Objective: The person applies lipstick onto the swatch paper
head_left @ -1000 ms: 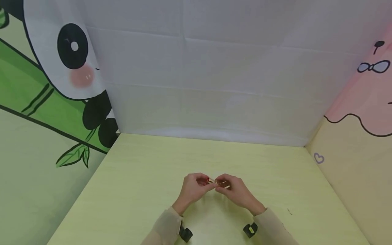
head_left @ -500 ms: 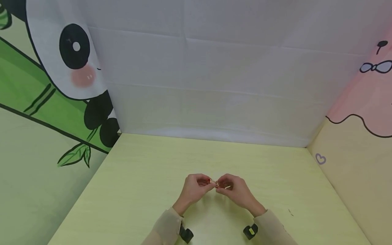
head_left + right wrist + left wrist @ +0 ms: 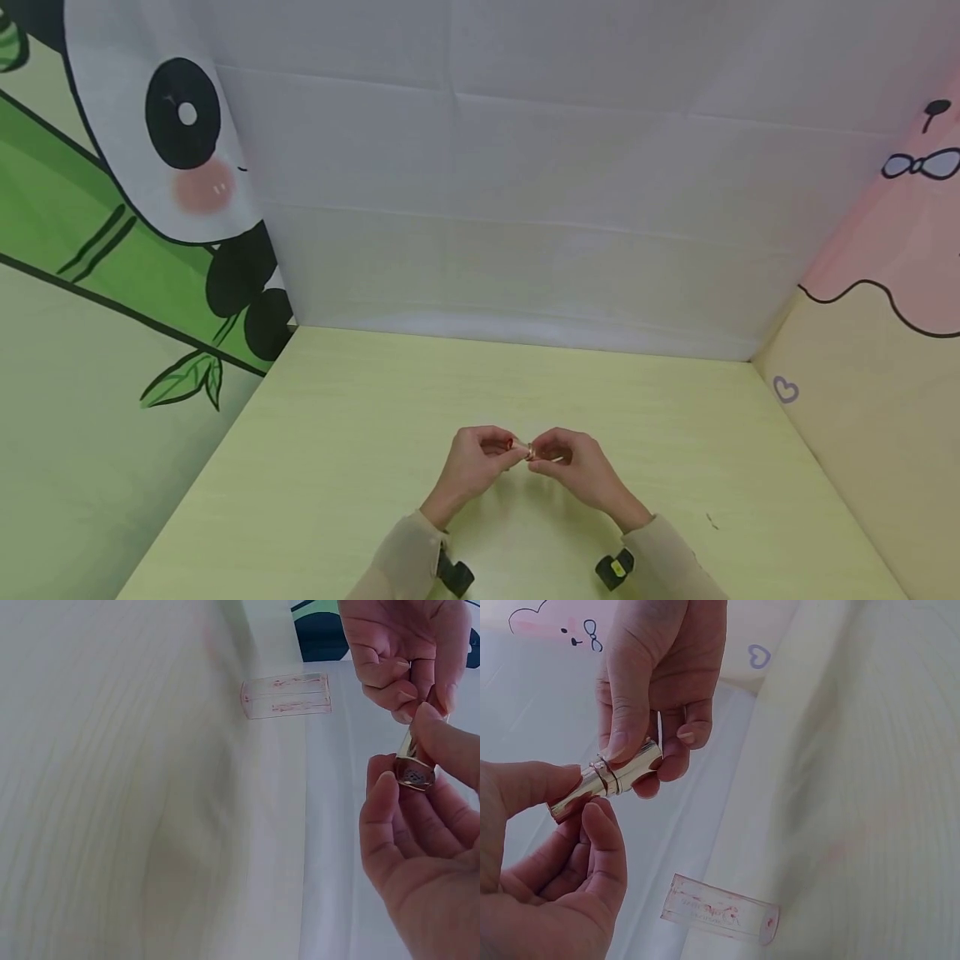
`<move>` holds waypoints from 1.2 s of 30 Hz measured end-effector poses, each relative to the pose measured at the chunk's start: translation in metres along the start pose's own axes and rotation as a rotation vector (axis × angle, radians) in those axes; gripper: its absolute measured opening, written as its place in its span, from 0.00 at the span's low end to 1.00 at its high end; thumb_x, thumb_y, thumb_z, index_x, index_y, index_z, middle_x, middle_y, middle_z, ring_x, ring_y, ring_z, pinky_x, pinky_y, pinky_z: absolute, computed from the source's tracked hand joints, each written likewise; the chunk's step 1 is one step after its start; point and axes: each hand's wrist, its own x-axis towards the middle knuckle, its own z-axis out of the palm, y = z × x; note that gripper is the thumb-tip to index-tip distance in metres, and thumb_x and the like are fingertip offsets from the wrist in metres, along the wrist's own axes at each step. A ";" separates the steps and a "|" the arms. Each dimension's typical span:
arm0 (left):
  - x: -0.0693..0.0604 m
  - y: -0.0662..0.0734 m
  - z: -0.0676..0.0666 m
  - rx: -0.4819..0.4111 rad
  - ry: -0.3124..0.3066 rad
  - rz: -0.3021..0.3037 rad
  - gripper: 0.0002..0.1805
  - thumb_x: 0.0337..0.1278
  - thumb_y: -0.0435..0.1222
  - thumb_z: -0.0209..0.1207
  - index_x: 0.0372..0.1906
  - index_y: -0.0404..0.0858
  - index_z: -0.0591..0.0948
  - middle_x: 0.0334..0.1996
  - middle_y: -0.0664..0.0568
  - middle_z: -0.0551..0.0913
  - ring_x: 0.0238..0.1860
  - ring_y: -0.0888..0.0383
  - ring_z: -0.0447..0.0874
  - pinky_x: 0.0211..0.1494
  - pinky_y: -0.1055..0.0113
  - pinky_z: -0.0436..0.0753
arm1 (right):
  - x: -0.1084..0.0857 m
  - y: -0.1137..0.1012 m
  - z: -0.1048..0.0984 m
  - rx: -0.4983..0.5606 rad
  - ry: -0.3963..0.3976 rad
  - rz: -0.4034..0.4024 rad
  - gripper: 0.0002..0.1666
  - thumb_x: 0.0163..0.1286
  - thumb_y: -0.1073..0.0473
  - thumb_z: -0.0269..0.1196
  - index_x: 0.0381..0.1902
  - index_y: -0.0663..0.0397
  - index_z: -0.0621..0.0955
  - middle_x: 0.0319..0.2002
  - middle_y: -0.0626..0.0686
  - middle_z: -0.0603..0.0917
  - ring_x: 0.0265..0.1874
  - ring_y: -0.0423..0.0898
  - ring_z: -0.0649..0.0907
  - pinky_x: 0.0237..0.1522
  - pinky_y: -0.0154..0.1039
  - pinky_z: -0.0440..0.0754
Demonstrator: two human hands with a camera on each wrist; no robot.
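A shiny gold lipstick tube (image 3: 641,766) is held between both hands, with a ring around its middle. My left hand (image 3: 474,460) pinches one end between thumb and fingers. At the other end, my right hand (image 3: 573,465) grips the tube with its thumb and curled fingers. In the right wrist view, the tube's end face (image 3: 415,777) shows small markings that I cannot read. A clear plastic cylinder (image 3: 720,909) with reddish marks appears to stand upright by the hands; I cannot make it out in the head view.
A pale yellow table (image 3: 360,417) extends beneath the hands. White sheeting (image 3: 525,167) forms the back, with a panda-printed panel (image 3: 97,333) at left and a pink-and-cream panel (image 3: 877,375) at right. A small dark mark (image 3: 712,522) lies on the table at right.
Both hands stay almost in place, holding the lipstick tube. The fingers and the tube shift only slightly; the head view has turned a little to the left.
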 end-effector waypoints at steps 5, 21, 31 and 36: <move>0.001 0.003 0.001 -0.005 -0.005 -0.015 0.08 0.50 0.33 0.70 0.33 0.33 0.85 0.29 0.51 0.85 0.29 0.58 0.84 0.28 0.70 0.80 | -0.001 0.001 -0.001 0.016 -0.018 -0.004 0.10 0.62 0.57 0.68 0.41 0.51 0.82 0.37 0.45 0.84 0.38 0.43 0.84 0.38 0.38 0.82; -0.010 0.044 -0.006 -0.010 -0.063 0.015 0.07 0.51 0.25 0.66 0.36 0.24 0.83 0.31 0.41 0.84 0.33 0.47 0.84 0.37 0.69 0.82 | -0.002 -0.019 -0.006 0.081 -0.187 0.031 0.10 0.72 0.65 0.56 0.47 0.64 0.80 0.37 0.54 0.83 0.34 0.46 0.83 0.35 0.51 0.81; -0.003 0.017 -0.006 -0.021 -0.077 0.000 0.08 0.51 0.28 0.67 0.37 0.28 0.84 0.32 0.46 0.84 0.32 0.53 0.84 0.36 0.67 0.82 | -0.005 -0.036 -0.012 0.111 -0.277 0.011 0.13 0.75 0.64 0.52 0.49 0.65 0.79 0.37 0.51 0.82 0.35 0.44 0.81 0.36 0.48 0.81; -0.002 0.014 -0.008 -0.012 -0.071 0.013 0.08 0.51 0.30 0.68 0.36 0.29 0.84 0.31 0.47 0.84 0.32 0.54 0.84 0.37 0.67 0.82 | -0.005 -0.031 -0.010 0.115 -0.227 0.030 0.16 0.71 0.65 0.57 0.55 0.66 0.76 0.42 0.56 0.82 0.39 0.50 0.82 0.37 0.44 0.82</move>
